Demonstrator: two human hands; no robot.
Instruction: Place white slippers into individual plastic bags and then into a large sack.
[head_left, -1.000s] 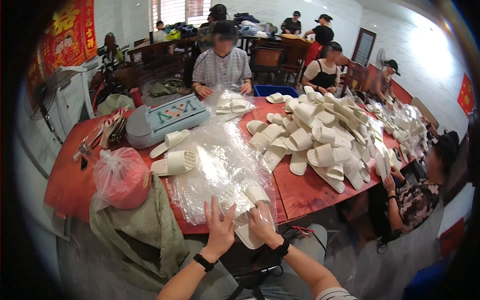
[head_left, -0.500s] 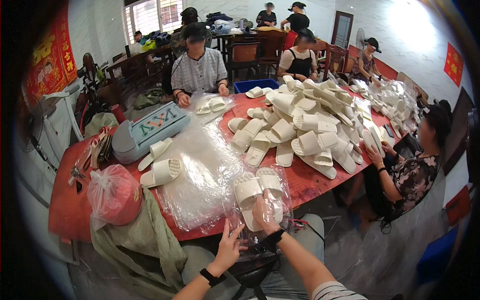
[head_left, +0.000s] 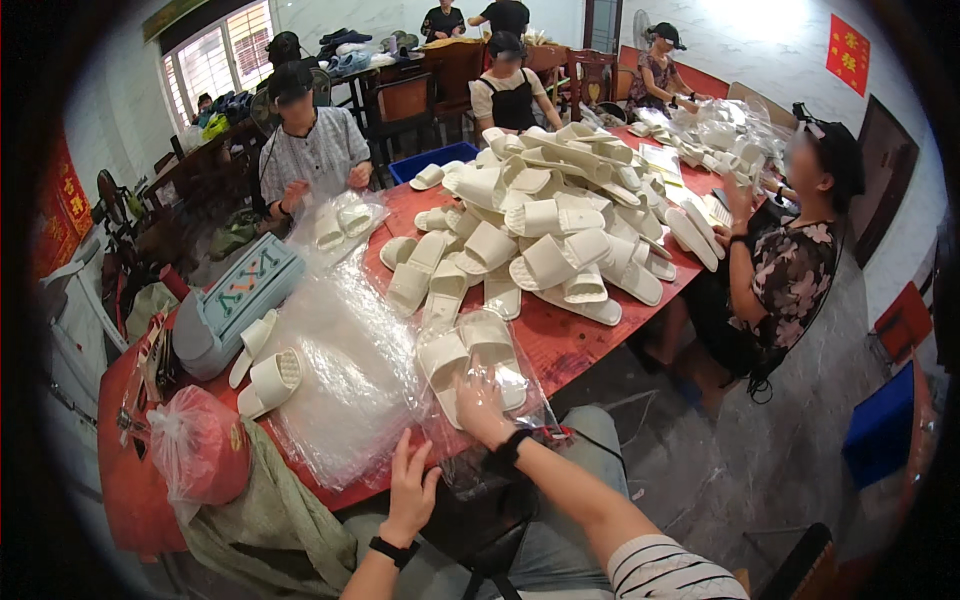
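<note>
A pair of cream slippers in a clear plastic bag (head_left: pixel 470 365) lies near the front edge of the red table (head_left: pixel 575 340). My right hand (head_left: pixel 480 408) rests on the near end of this bag, fingers spread over it. My left hand (head_left: pixel 410 492) is at the table's front edge, fingers apart, touching the near edge of a stack of clear plastic bags (head_left: pixel 345 375). A big heap of loose cream slippers (head_left: pixel 545 225) covers the middle of the table.
A pair of unbagged slippers (head_left: pixel 265 365) lies left of the plastic stack, by a grey box (head_left: pixel 235 300). A pink plastic bag (head_left: pixel 195 450) and green cloth (head_left: pixel 275 520) sit at the left corner. Other people sit around the table handling slippers.
The view has swung so the table sits further left and up. My right hand has stayed on the bagged pair; my left hand has come off it toward the plastic stack.
</note>
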